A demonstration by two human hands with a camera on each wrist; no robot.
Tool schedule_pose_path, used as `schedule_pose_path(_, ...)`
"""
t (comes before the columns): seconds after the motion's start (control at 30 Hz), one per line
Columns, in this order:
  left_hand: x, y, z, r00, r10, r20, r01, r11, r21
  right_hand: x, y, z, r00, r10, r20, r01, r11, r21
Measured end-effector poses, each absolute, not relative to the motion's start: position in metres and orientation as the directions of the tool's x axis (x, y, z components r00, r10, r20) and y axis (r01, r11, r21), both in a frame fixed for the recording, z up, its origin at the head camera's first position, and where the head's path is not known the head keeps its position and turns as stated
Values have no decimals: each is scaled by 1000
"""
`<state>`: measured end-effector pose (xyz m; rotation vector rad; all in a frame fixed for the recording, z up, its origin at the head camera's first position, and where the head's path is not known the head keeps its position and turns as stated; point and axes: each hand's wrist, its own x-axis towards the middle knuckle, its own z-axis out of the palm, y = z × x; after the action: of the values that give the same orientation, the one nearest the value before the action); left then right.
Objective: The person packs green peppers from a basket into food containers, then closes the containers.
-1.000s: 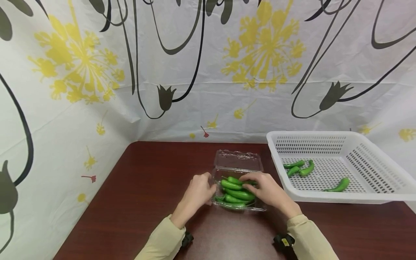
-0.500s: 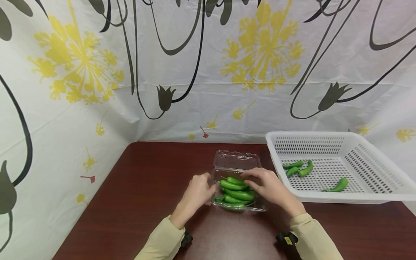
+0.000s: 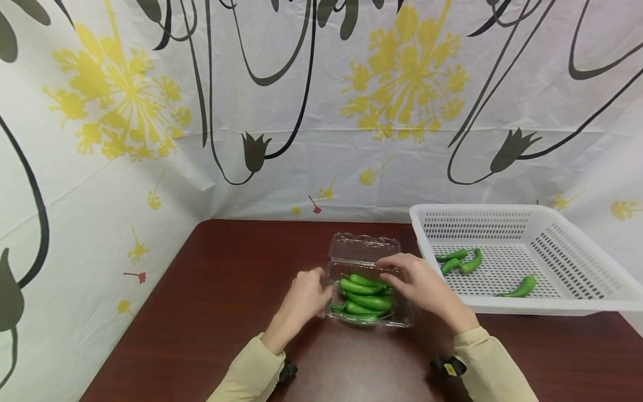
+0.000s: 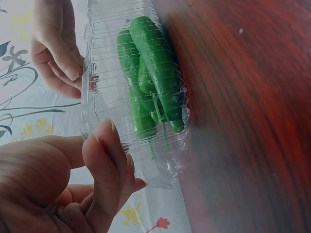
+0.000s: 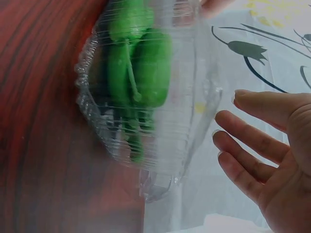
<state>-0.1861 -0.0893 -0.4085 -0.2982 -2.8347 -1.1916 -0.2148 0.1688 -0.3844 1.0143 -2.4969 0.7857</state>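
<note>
A clear plastic clamshell box (image 3: pixel 401 317) stands on the table with its lid (image 3: pixel 364 247) folded back. Inside lie several green chili peppers (image 3: pixel 369 302), side by side and partly stacked. My left hand (image 3: pixel 305 293) pinches the box's left rim between thumb and fingers; the left wrist view shows the thumb (image 4: pixel 103 153) at the plastic edge. At the box's right side hovers my right hand (image 3: pixel 421 283), holding nothing. In the right wrist view its fingers (image 5: pixel 250 138) are spread and relaxed, just off the box wall (image 5: pixel 182 121).
A white perforated plastic basket (image 3: pixel 507 304) sits to the right, holding several green chili peppers (image 3: pixel 472 261), one of them lying apart from the others. The dark red wooden table (image 3: pixel 251 262) meets a flower-printed white cloth (image 3: pixel 321 111) at its back and left.
My right hand has drawn back from the peppers toward the box's right rim, its fingers opening out. The left hand has stayed at the left rim.
</note>
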Motion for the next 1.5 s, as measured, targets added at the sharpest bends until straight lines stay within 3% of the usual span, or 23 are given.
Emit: schedule_pose_path(1.5,-185,-89,-407,-981,163,107,190,669,719,-212,213,-368,-658,-483,578,-712,651,-265)
